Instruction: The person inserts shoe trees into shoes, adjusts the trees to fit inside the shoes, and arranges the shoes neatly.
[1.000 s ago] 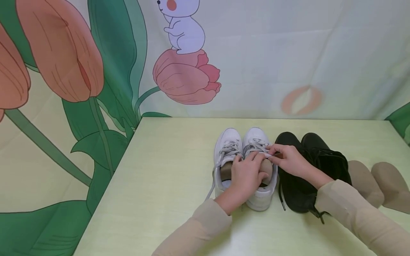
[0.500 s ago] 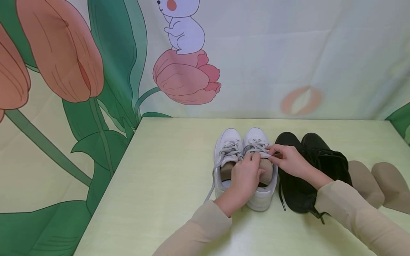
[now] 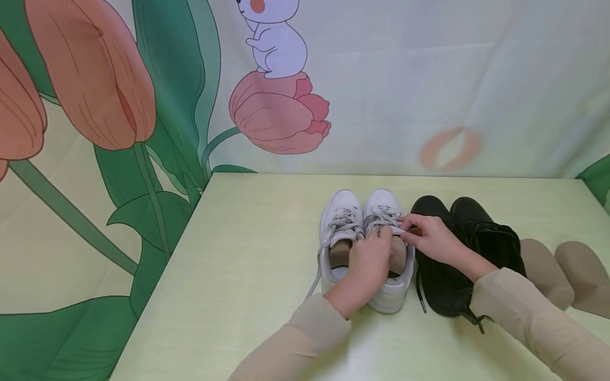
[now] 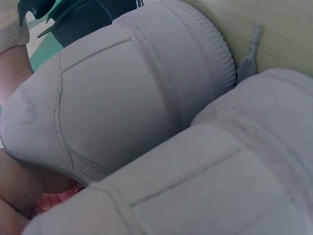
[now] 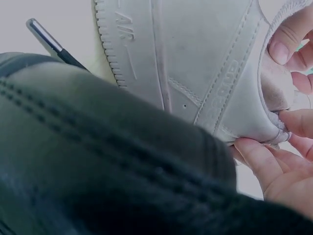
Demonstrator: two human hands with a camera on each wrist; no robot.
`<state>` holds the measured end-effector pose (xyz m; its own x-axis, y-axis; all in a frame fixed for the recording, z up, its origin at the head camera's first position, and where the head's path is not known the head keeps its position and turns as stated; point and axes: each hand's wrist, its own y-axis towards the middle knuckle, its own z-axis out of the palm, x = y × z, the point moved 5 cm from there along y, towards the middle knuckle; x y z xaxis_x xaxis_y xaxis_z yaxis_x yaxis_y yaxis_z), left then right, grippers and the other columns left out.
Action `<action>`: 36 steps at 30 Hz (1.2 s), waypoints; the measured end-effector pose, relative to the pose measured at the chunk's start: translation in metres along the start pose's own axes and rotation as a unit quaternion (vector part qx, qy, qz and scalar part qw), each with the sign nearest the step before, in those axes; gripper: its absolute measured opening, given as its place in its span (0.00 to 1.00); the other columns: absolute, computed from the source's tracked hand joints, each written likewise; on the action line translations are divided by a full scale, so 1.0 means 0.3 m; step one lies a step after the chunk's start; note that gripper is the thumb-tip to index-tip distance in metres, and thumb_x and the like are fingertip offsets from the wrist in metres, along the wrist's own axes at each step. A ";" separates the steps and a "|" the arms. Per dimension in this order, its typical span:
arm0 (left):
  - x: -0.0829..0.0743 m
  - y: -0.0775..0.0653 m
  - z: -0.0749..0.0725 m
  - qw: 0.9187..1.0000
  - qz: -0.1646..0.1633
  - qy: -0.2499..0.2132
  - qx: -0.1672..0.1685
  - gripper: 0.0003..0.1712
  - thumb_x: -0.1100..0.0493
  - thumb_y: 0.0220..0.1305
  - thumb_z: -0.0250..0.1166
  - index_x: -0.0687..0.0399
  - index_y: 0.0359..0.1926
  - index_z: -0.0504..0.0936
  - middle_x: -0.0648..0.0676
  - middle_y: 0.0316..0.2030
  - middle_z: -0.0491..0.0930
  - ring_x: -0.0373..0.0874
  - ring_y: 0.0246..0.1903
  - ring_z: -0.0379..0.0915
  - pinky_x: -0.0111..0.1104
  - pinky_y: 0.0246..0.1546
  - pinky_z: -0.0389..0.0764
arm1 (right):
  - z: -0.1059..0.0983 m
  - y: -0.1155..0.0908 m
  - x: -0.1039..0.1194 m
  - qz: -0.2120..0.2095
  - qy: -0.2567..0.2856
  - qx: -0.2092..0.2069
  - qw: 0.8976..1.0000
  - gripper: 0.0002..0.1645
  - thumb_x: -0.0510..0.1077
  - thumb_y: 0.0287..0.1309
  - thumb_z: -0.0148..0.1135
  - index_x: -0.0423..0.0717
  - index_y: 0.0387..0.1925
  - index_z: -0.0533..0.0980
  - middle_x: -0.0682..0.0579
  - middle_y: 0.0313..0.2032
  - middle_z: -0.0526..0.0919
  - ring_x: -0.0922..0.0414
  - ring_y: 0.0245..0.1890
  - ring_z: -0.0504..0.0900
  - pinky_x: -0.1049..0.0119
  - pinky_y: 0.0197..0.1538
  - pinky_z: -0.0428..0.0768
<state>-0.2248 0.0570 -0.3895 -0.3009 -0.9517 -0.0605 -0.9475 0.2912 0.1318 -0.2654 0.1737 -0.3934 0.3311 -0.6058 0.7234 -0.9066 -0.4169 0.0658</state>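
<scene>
A pair of white lace-up sneakers stands side by side, the left sneaker point(image 3: 345, 198) and the right sneaker point(image 3: 382, 197), toes pointing away. In each opening sits a beige insert point(image 3: 397, 259). My left hand point(image 3: 369, 264) reaches over the right sneaker, its bent fingers on the tongue and laces; its thumb grip is partly hidden. From the right, my right hand point(image 3: 436, 239) pinches the upper edge of that sneaker's lacing. The right wrist view shows the right hand's thumb point(image 5: 259, 154) against the sneaker's side point(image 5: 210, 63).
Black shoes point(image 3: 429, 206) stand close to the right sneaker, under my right forearm. Two beige inserts point(image 3: 545, 270) lie farther right on the pale table point(image 3: 248, 254). A loose lace point(image 3: 314, 275) hangs beside the left sneaker. Behind hangs a printed cloth point(image 3: 381, 106).
My left hand has drawn its fingers in and turned over the right sneaker's tongue, its thumb going from spread to tucked. My right hand keeps its pinch in nearly the same spot.
</scene>
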 end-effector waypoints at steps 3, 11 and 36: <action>0.009 -0.001 -0.002 1.000 0.009 -0.011 -0.005 0.13 0.50 0.57 0.59 0.48 0.39 0.66 0.48 0.29 0.76 0.43 0.24 0.75 0.31 0.18 0.71 | -0.001 0.001 -0.001 -0.001 0.001 0.001 1.000 0.05 0.32 0.53 0.55 0.40 0.25 0.70 0.33 0.50 0.73 0.42 0.47 0.76 0.54 0.43 0.76; 0.036 -0.029 -0.011 0.996 0.025 -0.089 -0.015 0.14 0.51 0.57 0.59 0.46 0.43 0.71 0.47 0.33 0.78 0.45 0.31 0.77 0.35 0.25 0.75 | 0.001 0.001 -0.008 -0.002 0.000 0.001 1.000 0.04 0.32 0.53 0.56 0.40 0.25 0.71 0.34 0.50 0.74 0.41 0.49 0.74 0.53 0.45 0.76; -0.011 0.016 -0.009 0.998 -0.055 -0.009 -0.015 0.29 0.31 0.47 0.57 0.50 0.34 0.66 0.47 0.16 0.71 0.42 0.17 0.73 0.30 0.14 0.67 | 0.001 0.002 -0.010 -0.005 0.010 -0.010 1.000 0.05 0.31 0.53 0.54 0.40 0.25 0.72 0.35 0.50 0.74 0.41 0.51 0.73 0.53 0.44 0.76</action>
<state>-0.2281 0.0613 -0.3861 -0.1967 -0.9759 -0.0946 -0.9717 0.1811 0.1518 -0.2668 0.1750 -0.3959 0.3345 -0.5876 0.7368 -0.9087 -0.4084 0.0868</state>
